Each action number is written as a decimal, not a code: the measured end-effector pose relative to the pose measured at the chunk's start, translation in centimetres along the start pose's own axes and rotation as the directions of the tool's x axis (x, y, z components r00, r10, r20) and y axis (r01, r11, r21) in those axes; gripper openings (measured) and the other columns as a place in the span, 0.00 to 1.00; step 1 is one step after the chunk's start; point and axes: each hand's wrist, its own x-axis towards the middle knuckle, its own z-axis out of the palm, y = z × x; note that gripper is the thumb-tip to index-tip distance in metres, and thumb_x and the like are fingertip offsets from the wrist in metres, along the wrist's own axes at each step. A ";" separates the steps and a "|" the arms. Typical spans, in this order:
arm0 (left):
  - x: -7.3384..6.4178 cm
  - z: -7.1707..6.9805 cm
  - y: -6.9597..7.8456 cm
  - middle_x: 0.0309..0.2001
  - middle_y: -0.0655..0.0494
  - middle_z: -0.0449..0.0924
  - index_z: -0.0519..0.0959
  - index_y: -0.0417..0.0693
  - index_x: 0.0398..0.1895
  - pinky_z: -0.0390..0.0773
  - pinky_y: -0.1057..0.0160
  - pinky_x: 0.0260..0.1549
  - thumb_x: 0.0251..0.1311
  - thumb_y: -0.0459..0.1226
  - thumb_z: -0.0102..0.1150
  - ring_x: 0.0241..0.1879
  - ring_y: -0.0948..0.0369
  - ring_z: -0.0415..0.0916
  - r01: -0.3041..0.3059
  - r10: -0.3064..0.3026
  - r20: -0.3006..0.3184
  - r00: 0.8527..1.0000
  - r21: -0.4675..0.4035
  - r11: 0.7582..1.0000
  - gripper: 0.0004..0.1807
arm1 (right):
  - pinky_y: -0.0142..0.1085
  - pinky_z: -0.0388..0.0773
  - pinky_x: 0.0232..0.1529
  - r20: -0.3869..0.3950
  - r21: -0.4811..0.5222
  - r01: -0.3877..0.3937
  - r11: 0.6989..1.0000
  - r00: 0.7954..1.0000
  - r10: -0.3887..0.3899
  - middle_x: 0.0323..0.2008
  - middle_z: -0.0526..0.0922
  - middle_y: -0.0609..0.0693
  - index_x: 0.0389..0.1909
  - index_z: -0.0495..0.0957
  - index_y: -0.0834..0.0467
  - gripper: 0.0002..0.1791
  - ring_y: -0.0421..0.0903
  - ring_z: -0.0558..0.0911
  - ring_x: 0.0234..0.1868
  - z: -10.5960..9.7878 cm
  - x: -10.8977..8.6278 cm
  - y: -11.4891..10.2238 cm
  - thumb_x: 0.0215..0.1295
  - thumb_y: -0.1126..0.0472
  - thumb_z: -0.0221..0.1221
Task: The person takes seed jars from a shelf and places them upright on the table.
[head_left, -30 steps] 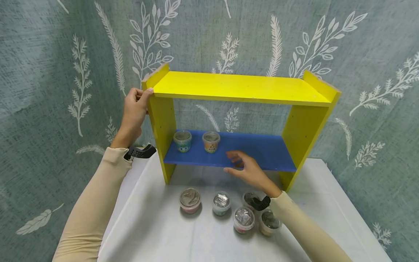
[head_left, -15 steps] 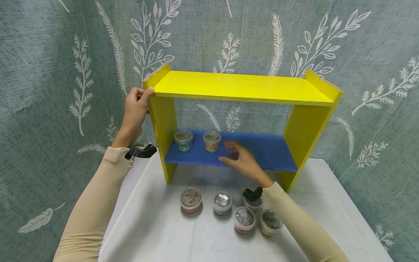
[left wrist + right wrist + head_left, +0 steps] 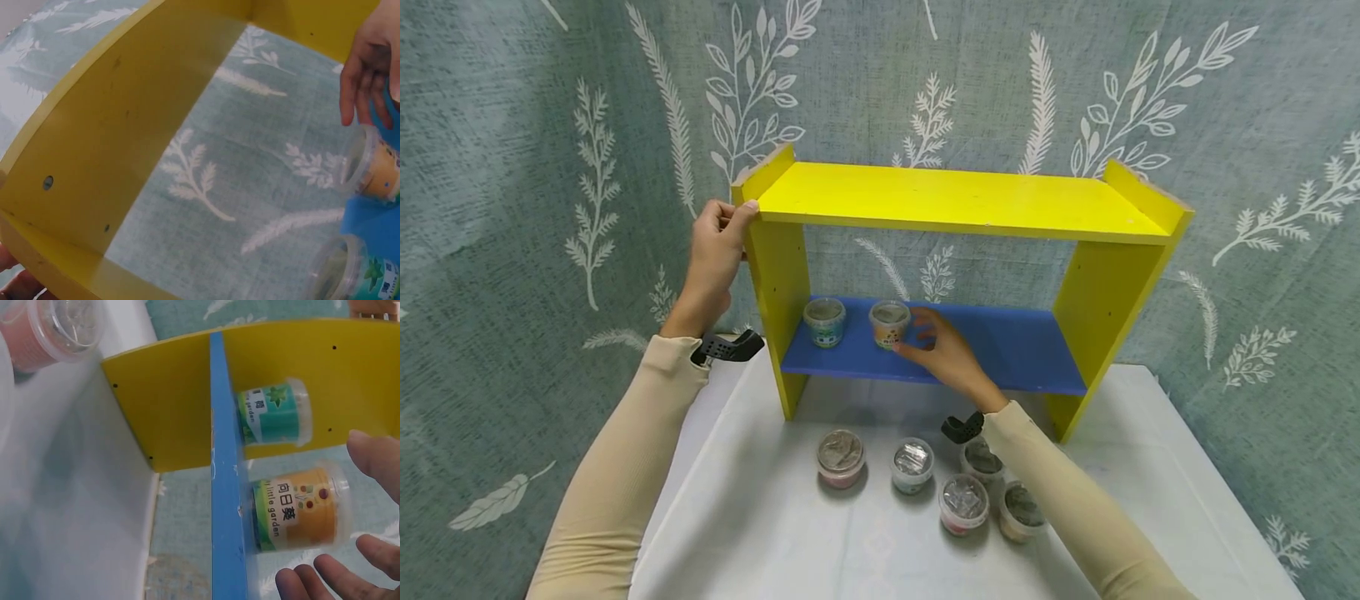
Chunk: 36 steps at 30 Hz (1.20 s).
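Note:
My left hand (image 3: 713, 254) grips the front upper-left corner of a yellow shelf unit (image 3: 955, 197). On the unit's blue middle shelf (image 3: 996, 342), an orange-labelled lidded plastic cup (image 3: 889, 327) stands upright. To its left is a teal-labelled cup (image 3: 825, 323), also upright. My right hand (image 3: 949, 354) is at the orange cup's right side. In the right wrist view, its thumb and fingers (image 3: 350, 578) are spread around the orange cup (image 3: 300, 509), with a gap showing between hand and cup.
On the white tabletop (image 3: 775, 517) before the unit stand several more lidded cups, among them a pink one (image 3: 840, 460) at left and a pale one (image 3: 912, 467) beside it. Others cluster near my right forearm. A patterned green cloth (image 3: 880, 92) hangs behind.
My right hand has moved left along the blue shelf, up to the orange cup. The left hand keeps its grip on the shelf corner. Both cups on the shelf stand where they were.

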 end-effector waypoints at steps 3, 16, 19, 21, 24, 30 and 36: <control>0.0 -0.1 0.0 0.43 0.54 0.69 0.68 0.51 0.42 0.69 0.55 0.42 0.73 0.56 0.53 0.39 0.58 0.68 0.000 0.000 -0.001 1.000 0.002 1.000 0.18 | 0.55 0.79 0.54 0.000 -0.009 0.005 1.000 1.000 -0.005 0.66 0.72 0.57 0.77 0.62 0.49 0.40 0.58 0.77 0.61 0.4 0.5 0.2 0.68 0.49 0.68; -0.1 -0.2 -0.1 0.43 0.55 0.68 0.68 0.51 0.42 0.68 0.57 0.41 0.73 0.56 0.53 0.39 0.58 0.68 0.001 -0.001 -0.007 1.000 -0.002 1.000 0.19 | 0.53 0.79 0.52 -0.009 0.029 -0.038 0.999 0.999 0.038 0.64 0.73 0.55 0.79 0.56 0.51 0.44 0.54 0.77 0.60 1.3 2.0 0.9 0.69 0.43 0.65; -0.2 -0.3 -0.1 0.42 0.54 0.68 0.68 0.51 0.42 0.68 0.57 0.41 0.73 0.56 0.53 0.39 0.58 0.68 -0.002 0.002 -0.010 1.000 0.000 1.000 0.19 | 0.51 0.79 0.51 -0.003 0.048 -0.047 0.998 0.999 0.047 0.65 0.73 0.55 0.80 0.56 0.52 0.45 0.53 0.77 0.60 1.3 2.3 1.0 0.69 0.41 0.65; -0.2 -0.3 0.0 0.42 0.54 0.69 0.68 0.51 0.42 0.69 0.57 0.41 0.73 0.56 0.54 0.39 0.58 0.68 -0.005 0.005 -0.011 1.000 0.003 1.000 0.19 | 0.51 0.79 0.51 0.000 0.062 -0.050 0.997 0.999 0.050 0.64 0.73 0.55 0.80 0.55 0.52 0.46 0.52 0.77 0.59 1.4 2.5 1.1 0.69 0.41 0.65; -0.1 -0.2 0.0 0.42 0.54 0.69 0.68 0.51 0.42 0.69 0.57 0.41 0.73 0.56 0.54 0.39 0.58 0.69 -0.011 0.011 -0.011 1.000 0.002 1.000 0.19 | 0.51 0.78 0.52 0.007 0.085 -0.058 0.995 0.998 0.058 0.63 0.73 0.54 0.80 0.55 0.51 0.46 0.51 0.76 0.59 1.5 2.6 1.1 0.69 0.40 0.65; -0.1 -0.1 0.0 0.42 0.54 0.68 0.68 0.51 0.42 0.68 0.55 0.41 0.73 0.55 0.54 0.39 0.58 0.68 -0.019 0.019 -0.013 1.000 0.001 1.000 0.18 | 0.52 0.78 0.54 0.029 0.122 -0.068 0.990 0.997 0.065 0.65 0.70 0.54 0.79 0.55 0.48 0.45 0.52 0.75 0.61 1.5 3.0 0.9 0.69 0.40 0.65; 0.0 0.0 -0.1 0.42 0.54 0.69 0.68 0.51 0.42 0.69 0.57 0.41 0.73 0.56 0.54 0.39 0.58 0.69 -0.015 0.016 -0.012 1.000 0.006 1.000 0.19 | 0.54 0.77 0.54 0.030 0.159 -0.078 0.984 0.997 0.075 0.66 0.70 0.54 0.77 0.59 0.46 0.42 0.53 0.76 0.61 1.5 3.5 1.4 0.67 0.41 0.66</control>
